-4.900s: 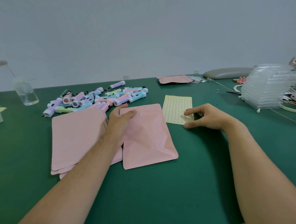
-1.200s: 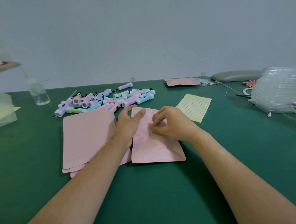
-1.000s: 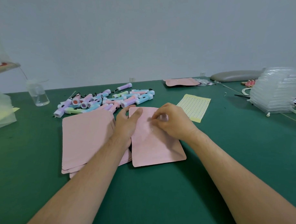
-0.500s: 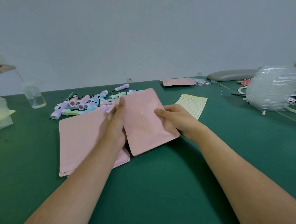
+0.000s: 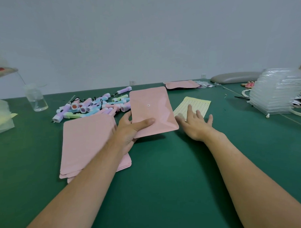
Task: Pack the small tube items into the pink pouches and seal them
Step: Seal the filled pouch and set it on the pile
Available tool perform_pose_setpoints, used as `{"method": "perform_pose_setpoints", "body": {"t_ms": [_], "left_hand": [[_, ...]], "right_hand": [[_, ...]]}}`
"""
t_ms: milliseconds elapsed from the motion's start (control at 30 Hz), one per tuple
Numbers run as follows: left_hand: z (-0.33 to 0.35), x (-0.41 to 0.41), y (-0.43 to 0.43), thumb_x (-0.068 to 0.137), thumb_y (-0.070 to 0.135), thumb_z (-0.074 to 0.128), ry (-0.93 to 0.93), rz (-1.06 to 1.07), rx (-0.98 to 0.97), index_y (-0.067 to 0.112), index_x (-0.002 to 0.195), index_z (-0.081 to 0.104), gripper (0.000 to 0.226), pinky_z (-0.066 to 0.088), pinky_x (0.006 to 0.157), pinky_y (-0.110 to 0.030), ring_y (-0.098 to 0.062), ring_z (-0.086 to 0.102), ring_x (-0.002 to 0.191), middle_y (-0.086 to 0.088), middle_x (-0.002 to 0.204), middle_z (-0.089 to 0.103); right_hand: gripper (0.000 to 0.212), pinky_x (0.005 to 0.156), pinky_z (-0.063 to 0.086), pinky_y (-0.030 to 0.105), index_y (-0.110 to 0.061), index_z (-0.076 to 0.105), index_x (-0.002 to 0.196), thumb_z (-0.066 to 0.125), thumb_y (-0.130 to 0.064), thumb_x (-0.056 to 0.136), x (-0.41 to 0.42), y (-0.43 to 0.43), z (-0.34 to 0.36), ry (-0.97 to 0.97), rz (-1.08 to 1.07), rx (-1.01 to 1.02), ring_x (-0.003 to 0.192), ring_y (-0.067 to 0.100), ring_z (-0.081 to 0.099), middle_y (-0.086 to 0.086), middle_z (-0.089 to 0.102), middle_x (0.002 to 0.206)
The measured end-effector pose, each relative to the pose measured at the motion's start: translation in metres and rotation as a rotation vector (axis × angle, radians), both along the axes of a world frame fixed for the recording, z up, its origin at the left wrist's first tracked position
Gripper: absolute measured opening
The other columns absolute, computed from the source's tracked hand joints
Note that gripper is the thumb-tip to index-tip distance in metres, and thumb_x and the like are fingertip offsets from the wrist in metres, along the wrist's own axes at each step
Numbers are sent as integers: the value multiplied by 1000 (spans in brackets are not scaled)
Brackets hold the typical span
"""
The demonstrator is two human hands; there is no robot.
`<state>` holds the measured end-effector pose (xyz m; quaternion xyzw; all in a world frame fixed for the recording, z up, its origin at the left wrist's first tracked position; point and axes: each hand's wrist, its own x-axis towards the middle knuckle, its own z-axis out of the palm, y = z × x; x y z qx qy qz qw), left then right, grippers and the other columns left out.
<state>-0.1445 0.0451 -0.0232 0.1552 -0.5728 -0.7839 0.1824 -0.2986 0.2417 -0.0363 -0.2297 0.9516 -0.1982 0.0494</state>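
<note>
we wore our one camera at head height, close over the green table (image 5: 165,181), facing forward and down toward the wall (image 5: 143,37).

This looks like a small hand-packing workshop. A long green-covered table (image 5: 165,173) runs up to a bare pale wall (image 5: 143,37) at twelve o'clock. Stock lies in batches on it: a stack of flat pink pouches (image 5: 86,141) at ten o'clock, a loose heap of pastel tubes (image 5: 95,105) at eleven, a dotted sticker sheet (image 5: 199,103) at one, and piled clear plastic trays (image 5: 275,90) at two.
</note>
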Motion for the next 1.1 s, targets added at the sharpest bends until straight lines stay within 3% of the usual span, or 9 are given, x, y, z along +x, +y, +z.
{"method": "perform_pose_setpoints", "body": {"t_ms": [167,333,467,533,667,767,867,967,1100], "left_hand": [[2,-1,0,59,17,98,0,65,39,17,143,55,94,64,81,-34,-19,76,108,-2,124,77],[2,-1,1,60,19,97,15,85,51,16,142,56,92,63,75,-30,-18,76,107,-1,123,77],[2,-2,0,60,17,97,31,109,45,17,143,55,93,63,78,-31,-18,76,107,-1,124,77],[2,-2,-1,59,17,97,43,125,50,17,143,55,95,64,78,-31,-17,77,106,1,122,77],[2,-1,-1,59,17,97,38,128,44,17,141,56,92,64,79,-31,-17,76,107,2,121,78],[1,-1,0,57,18,97,31,124,35,17,141,56,94,64,82,-34,-18,76,107,1,121,78],[1,0,-1,54,20,98,24,124,28,17,143,56,98,63,90,-40,-20,76,109,0,122,77],[2,0,-1,54,20,97,27,119,26,18,142,56,97,63,90,-40,-19,76,108,1,120,78],[3,1,-1,58,19,96,47,105,22,19,139,58,89,63,78,-31,-15,77,104,4,118,79]], "right_hand": [[83,119,3,71,-22,40,152,5,-74,97,-1,-3,20,167,-193,140,135,37,50,15,58,141],[64,120,2,69,-22,63,129,21,-62,101,-11,29,34,221,-383,253,124,36,58,11,68,120],[55,121,3,67,-15,62,126,28,-52,103,-12,31,34,252,-331,130,127,36,55,13,65,126],[58,121,2,65,-15,52,139,27,-54,104,-7,18,28,233,-226,96,133,33,50,13,58,139],[81,122,-4,65,-19,14,164,16,-70,101,3,-3,11,152,-27,106,157,25,17,11,16,171],[84,120,-8,68,-22,15,164,10,-75,99,2,-3,9,106,42,145,157,20,20,4,27,169],[77,120,0,66,-21,48,143,10,-72,99,-1,2,17,155,-34,139,133,28,54,10,65,132],[55,117,24,59,-15,61,101,25,-57,100,-6,16,30,304,-244,80,91,31,60,6,63,81],[33,98,45,46,-7,61,83,45,-32,98,-13,35,32,386,-344,-88,76,36,56,12,66,80]]}}
